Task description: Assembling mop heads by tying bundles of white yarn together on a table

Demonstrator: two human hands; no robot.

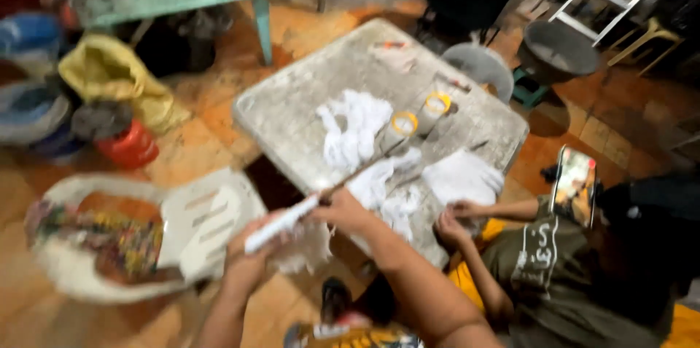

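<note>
1. the left hand (248, 249) is closed around the white-wrapped end of a long thin stick (321, 198), just off the near edge of the dusty square table (292, 111).
2. the right hand (343, 209) pinches the stick further up, with white fluff (310, 249) hanging below.
3. the wrap would likely go on best pulled taut, with the stick turned slowly.
4. keep clear of a seated person's hands (456, 220) working white material nearby.
</note>
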